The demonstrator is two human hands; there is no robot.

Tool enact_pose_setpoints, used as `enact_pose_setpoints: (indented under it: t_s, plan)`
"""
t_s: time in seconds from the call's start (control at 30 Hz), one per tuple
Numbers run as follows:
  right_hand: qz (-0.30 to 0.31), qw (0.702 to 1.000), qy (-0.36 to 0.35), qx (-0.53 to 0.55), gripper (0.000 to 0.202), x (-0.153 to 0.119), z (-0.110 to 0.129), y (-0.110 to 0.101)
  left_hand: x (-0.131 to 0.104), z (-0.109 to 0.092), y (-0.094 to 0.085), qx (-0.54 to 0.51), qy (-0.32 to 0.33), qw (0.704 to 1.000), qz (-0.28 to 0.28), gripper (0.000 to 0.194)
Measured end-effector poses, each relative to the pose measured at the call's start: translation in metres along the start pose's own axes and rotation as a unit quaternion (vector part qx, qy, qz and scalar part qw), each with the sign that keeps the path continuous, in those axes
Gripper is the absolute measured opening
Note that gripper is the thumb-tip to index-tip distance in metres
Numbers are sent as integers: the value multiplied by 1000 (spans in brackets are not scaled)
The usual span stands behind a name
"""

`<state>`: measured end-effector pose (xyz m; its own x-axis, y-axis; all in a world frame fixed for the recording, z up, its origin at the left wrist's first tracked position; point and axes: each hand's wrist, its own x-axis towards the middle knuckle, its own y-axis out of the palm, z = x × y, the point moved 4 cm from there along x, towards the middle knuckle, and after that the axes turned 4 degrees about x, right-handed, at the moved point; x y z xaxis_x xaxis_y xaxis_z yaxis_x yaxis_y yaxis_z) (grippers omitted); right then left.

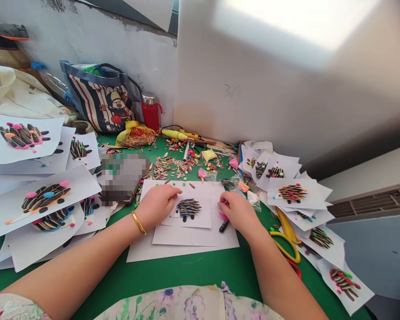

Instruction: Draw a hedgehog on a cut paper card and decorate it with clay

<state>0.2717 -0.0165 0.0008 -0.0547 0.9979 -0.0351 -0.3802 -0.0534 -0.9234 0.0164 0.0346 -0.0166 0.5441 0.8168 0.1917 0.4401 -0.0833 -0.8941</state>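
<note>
A small white card (pixel 200 221) with a hedgehog figure (pixel 188 209) of dark striped seeds, blue clay and black dots lies on larger white sheets (pixel 143 246). My left hand (pixel 159 203) rests at the card's upper left, its index finger stretched along the paper; whether it pinches anything is hidden. My right hand (pixel 237 212) is right of the card, thumb and index finger pressed together, with what they hold too small to make out. A black marker (pixel 223 226) and a bit of pink clay (pixel 222 215) lie just under its fingers.
Finished hedgehog cards are piled at left (pixel 83 175) and right (pixel 313 202). Behind the sheets are scattered seeds (pixel 173 168), coloured balls and clay. A phone (pixel 130 191) is left. Yellow scissors (pixel 288 244) lie right; a red bottle (pixel 150 113) and striped bag (pixel 100 100) stand at the wall.
</note>
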Motion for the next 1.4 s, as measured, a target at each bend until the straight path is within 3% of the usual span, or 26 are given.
enact_pose_setpoints:
  t_s: [0.1, 0.2, 0.33, 0.47, 0.57, 0.7, 0.8, 0.97, 1.23, 1.4]
  plan:
    - [-41, 997, 26, 64, 14, -5, -1, -7, 3, 2, -7, -36, -43, 998, 9, 38]
    - [-62, 988, -19, 137, 19, -8, 7, -8, 4, -3, -19, -74, -70, 995, -9, 36]
    - [-66, 969, -67, 228, 16, -13, 24, 0, 2, -21, -28, -129, -73, 988, -36, 28]
    - [-69, 953, -94, 281, 25, -16, 40, 6, 1, -40, -26, -172, -56, 982, -51, 27]
    - [-83, 948, -117, 283, 24, -18, 48, 4, 2, -45, -22, -187, -52, 978, -80, 26]
    - [-102, 954, -88, 268, 7, -20, 53, 5, -1, -40, -19, -191, -48, 970, -141, 24]
    - [-119, 953, -116, 253, 19, -23, 60, 9, -7, -37, -18, -172, -16, 969, -178, 21]
    - [-135, 933, -192, 272, 16, -29, 65, 19, -16, -43, -18, -149, 58, 969, -191, 19]
    - [-124, 935, -209, 257, 22, -30, 56, 24, -23, -52, -13, -110, 91, 974, -174, 20]
    - [-117, 934, -180, 287, 33, -29, 50, 26, -21, -46, -13, -100, 80, 975, -181, 20]
